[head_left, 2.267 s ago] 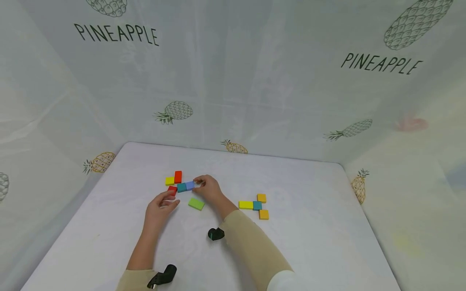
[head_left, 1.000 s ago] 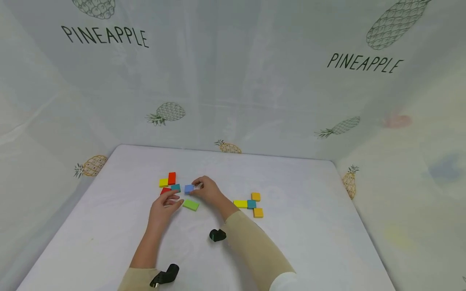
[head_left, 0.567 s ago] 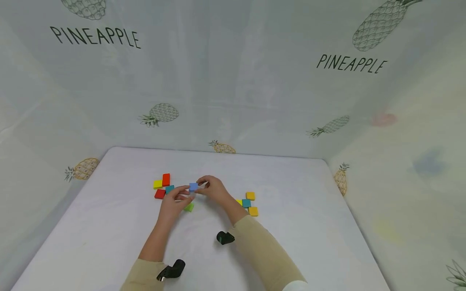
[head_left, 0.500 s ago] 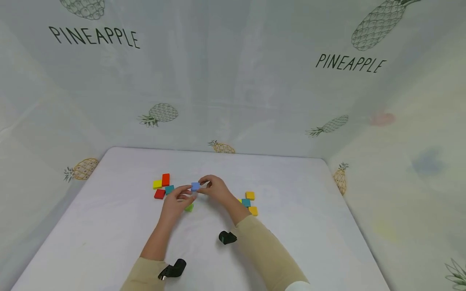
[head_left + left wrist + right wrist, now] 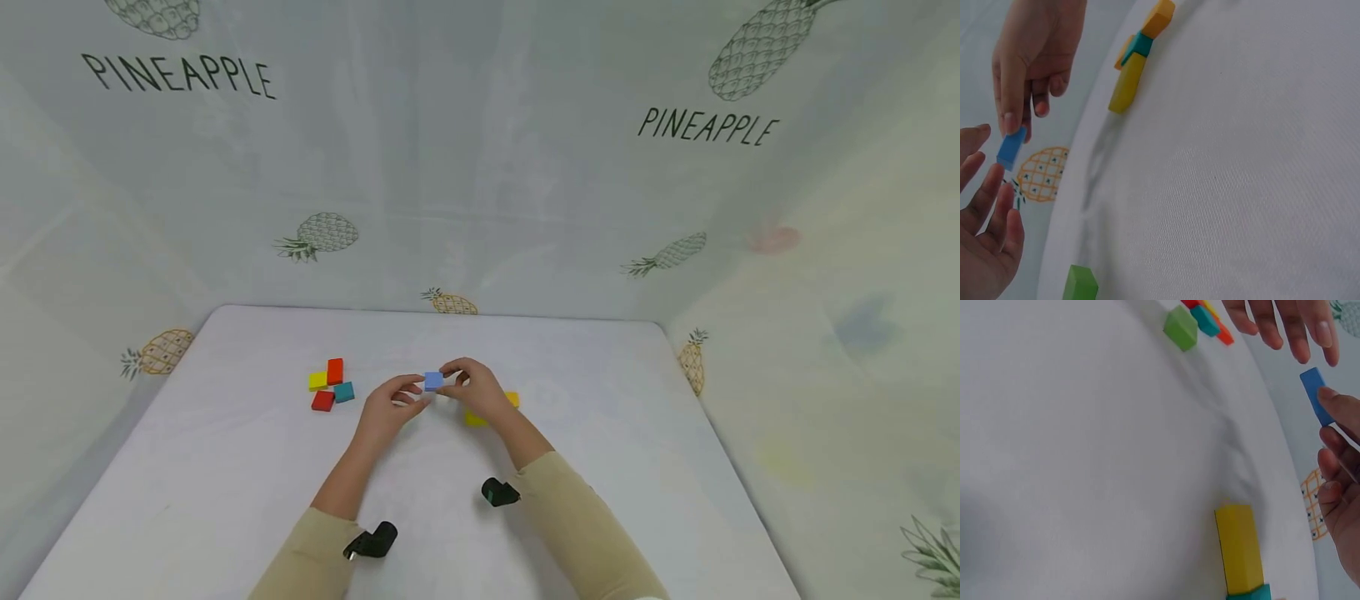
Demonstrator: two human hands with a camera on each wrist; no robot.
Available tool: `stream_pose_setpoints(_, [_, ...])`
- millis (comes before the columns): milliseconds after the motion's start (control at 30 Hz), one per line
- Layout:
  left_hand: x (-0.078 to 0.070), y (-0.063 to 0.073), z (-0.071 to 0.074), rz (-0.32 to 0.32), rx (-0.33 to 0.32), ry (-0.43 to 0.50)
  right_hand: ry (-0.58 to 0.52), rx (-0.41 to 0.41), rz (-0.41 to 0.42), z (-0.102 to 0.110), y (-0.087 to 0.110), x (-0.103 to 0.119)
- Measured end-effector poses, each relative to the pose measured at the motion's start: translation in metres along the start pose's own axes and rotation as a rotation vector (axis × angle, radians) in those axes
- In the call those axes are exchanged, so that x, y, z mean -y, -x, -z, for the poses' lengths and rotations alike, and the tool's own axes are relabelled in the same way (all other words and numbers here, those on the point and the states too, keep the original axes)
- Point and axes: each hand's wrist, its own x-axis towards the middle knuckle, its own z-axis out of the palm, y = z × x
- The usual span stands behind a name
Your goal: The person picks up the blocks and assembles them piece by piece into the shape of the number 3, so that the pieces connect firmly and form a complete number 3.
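Observation:
My right hand (image 5: 480, 393) pinches a small blue block (image 5: 433, 381) between thumb and fingers, raised above the white table. My left hand (image 5: 388, 408) is just left of it, fingers spread and gripping nothing; in the right wrist view a slight gap shows between its fingertips and the blue block (image 5: 1316, 394). On the left stand two red blocks (image 5: 335, 371), a yellow block (image 5: 318, 381) and a teal block (image 5: 343, 392) grouped together. A green block (image 5: 1080, 284) shows in the wrist views; in the head view the left hand hides it.
Behind the right hand, partly covered, lie another yellow block (image 5: 1239, 547), a teal block (image 5: 1138, 47) and orange blocks (image 5: 1159, 19). The white table (image 5: 225, 500) ends at a pineapple-print curtain (image 5: 480, 167) at the back and sides.
The right hand has drawn the blue block away from the teal block, lifted it and carried it right. The left hand has followed rightward. The head view has shifted slightly.

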Motion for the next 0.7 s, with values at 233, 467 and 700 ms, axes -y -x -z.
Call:
stream_pose_setpoints(233, [-0.005, -0.006, -0.017, -0.018, 0.033, -0.011, -0.014, -0.024, 0.003, 0.019, 0.015, -0.016])
stream_pose_setpoints(467, [-0.007, -0.009, -0.035, -0.04, 0.055, -0.026, -0.048, -0.092, -0.037, 0.037, 0.037, -0.031])
stream_pose_setpoints(700, [-0.006, -0.009, -0.05, -0.043, 0.082, -0.055, -0.068, -0.173, -0.078, 0.045, 0.056, -0.043])
